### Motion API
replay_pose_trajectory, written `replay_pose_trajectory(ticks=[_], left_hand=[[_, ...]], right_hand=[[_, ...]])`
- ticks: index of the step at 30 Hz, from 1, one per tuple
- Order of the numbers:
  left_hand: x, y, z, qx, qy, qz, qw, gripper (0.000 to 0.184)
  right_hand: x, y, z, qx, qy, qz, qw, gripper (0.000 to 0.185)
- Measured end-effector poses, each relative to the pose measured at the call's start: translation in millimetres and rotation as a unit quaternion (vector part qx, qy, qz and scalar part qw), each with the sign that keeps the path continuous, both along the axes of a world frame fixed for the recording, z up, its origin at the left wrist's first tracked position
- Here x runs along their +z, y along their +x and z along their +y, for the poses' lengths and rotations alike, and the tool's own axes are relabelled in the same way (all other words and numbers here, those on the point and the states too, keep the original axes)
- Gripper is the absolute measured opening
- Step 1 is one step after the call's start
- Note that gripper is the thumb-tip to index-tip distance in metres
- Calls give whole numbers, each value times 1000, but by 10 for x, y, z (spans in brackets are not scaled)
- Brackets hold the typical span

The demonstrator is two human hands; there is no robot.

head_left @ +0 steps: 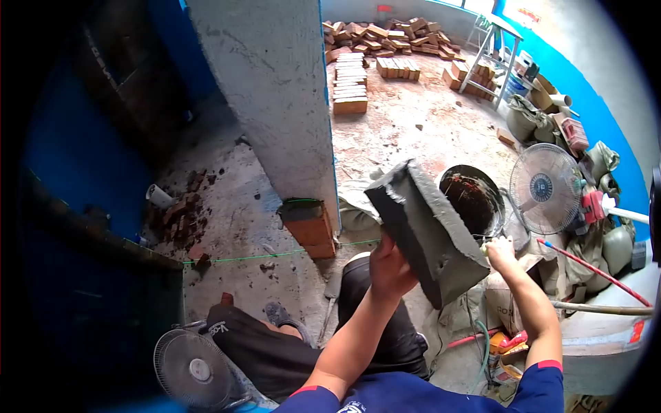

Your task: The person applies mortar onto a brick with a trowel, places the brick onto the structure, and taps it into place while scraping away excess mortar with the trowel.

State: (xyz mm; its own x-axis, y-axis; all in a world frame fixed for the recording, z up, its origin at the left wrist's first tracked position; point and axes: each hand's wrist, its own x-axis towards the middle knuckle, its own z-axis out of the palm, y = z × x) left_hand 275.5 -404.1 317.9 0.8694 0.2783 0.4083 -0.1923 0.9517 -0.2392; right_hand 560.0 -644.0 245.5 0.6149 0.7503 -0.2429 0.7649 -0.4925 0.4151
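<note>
A brick-shaped block coated in smooth grey mortar (430, 230) is held up, tilted, in front of me. My left hand (392, 267) grips it from below at its left side, fingers partly hidden behind it. Close to the block's right end is my right hand (500, 252), closed around something pale yellow, perhaps a handle; the rest is hidden. Just beyond the block stands a round bucket (497, 189) with dark, reddish-stained insides. A short brick stack (310, 234) with mortar on top sits at the pillar's foot, beside a taut green string (255, 259).
A grey pillar (272, 89) rises ahead. Loose bricks (392, 36) and a brick row (350, 82) lie on the far floor. A stepladder (493, 62), a standing fan (542, 186) and sacks are at right. Another fan (200, 370) stands lower left. Broken bricks (186, 213) litter the left floor.
</note>
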Motion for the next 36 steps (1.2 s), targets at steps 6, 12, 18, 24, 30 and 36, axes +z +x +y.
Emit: replay_pose_trajectory(ticks=[6,12,18,24,30,36], left_hand=[[155,-673,173,197,48,172,964,85],[801,-1166,410,326,226,104,912,87],[739,-1733,646,425,215,97,874,81],[756,-1962,948,522,233,159,805,54],[967,-1433,1081,586,242,405,659,58],[846,-833,1278,633,268,510,518,78]], right_hand=[[164,29,207,-5,0,31,1000,16],[509,-507,178,34,150,14,988,20],[1099,-1652,239,-8,383,316,868,20],[1038,-2253,352,36,516,432,739,10],[857,-2587,447,20,524,547,653,10],[569,-2599,596,-66,552,572,603,10]])
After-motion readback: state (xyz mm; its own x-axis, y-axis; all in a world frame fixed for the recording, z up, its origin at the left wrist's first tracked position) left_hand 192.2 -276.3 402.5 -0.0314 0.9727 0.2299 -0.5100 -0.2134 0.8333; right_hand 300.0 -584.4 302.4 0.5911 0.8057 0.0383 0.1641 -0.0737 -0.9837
